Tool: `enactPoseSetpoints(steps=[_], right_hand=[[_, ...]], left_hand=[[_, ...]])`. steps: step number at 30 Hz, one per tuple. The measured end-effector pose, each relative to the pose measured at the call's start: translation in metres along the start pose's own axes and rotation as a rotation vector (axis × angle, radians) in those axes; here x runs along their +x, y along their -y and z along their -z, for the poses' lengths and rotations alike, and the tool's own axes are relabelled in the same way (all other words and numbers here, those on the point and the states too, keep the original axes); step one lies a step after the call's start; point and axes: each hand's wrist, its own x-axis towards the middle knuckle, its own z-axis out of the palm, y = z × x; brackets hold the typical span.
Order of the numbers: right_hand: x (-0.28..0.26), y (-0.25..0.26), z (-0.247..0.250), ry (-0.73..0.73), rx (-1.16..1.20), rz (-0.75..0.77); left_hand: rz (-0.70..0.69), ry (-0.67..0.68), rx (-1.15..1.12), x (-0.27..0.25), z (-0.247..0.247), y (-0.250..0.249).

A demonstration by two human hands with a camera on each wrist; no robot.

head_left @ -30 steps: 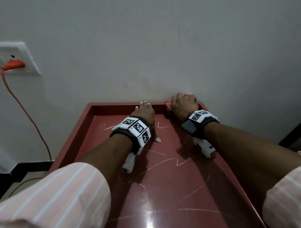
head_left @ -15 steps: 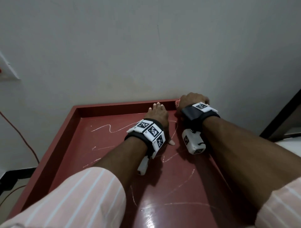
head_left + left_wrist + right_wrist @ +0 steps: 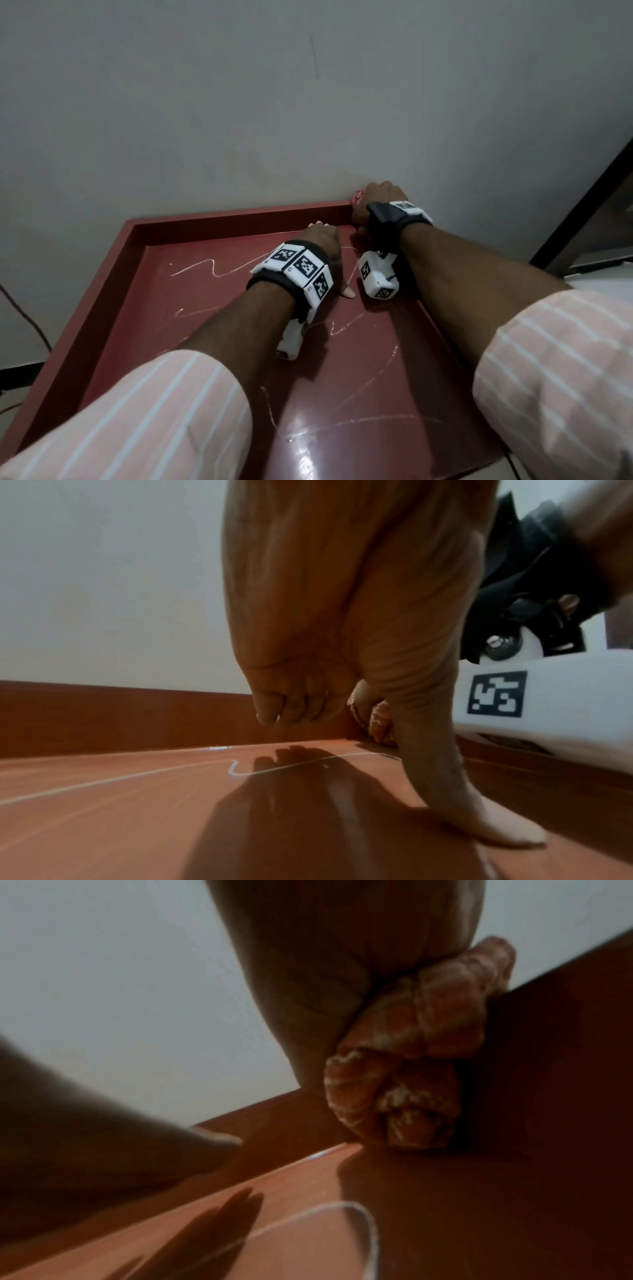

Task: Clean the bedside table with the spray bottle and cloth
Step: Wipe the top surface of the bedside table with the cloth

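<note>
The red bedside table has a raised rim and thin white streaks across its glossy top. My right hand grips a bunched orange-pink cloth and presses it into the back right corner against the rim. The right wrist view shows the cloth wadded under the right hand. My left hand rests on the table top just left of it, fingertips near the back rim, thumb flat on the surface, holding nothing. In the left wrist view, the cloth shows beyond the thumb. No spray bottle is in view.
A grey wall stands directly behind the table. An orange cable hangs at the left edge. A dark frame and a white surface lie to the right of the table.
My right hand has carried the cloth rightward along the back rim into the corner. My left hand has shifted right with it, and the view has turned right.
</note>
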Motion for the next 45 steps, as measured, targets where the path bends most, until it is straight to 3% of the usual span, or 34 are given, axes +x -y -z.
enactPoseSetpoints(steps=[7,10,14,17,21,26,30,40,45], right_hand=[[-0.047,-0.012,-0.005,-0.027,-0.419,-0.123],[-0.030,-0.006,-0.001,0.009,-0.371,-0.101],[-0.001,-0.006,-0.003,0.054,-0.056,-0.032],[0.005,-0.002,-0.005,0.062,0.028,-0.065],[-0.020,-0.001,0.003,-0.014,-0.061,-0.046],[-0.086,-0.015,0.012,-0.005,-0.216,-0.111],[-0.117,-0.027,0.012,0.006,-0.241,-0.150],[-0.032,-0.002,0.004,0.046,-0.019,-0.074],[-0.037,-0.003,0.007,0.006,-0.052,-0.031]], left_hand=[[-0.097,-0.058,-0.048,-0.012,-0.001,-0.005],[-0.096,-0.017,-0.074,-0.005,-0.003,-0.009],[-0.066,0.040,-0.108,0.006,-0.012,-0.003],[-0.024,0.054,-0.124,0.006,-0.010,-0.003],[-0.018,0.001,-0.130,-0.010,-0.004,-0.011],[-0.018,-0.090,-0.111,-0.041,-0.003,-0.020],[-0.031,-0.043,-0.112,-0.046,-0.003,-0.034],[-0.069,0.018,-0.146,-0.027,-0.025,-0.028],[-0.031,0.022,-0.191,-0.036,-0.018,-0.031]])
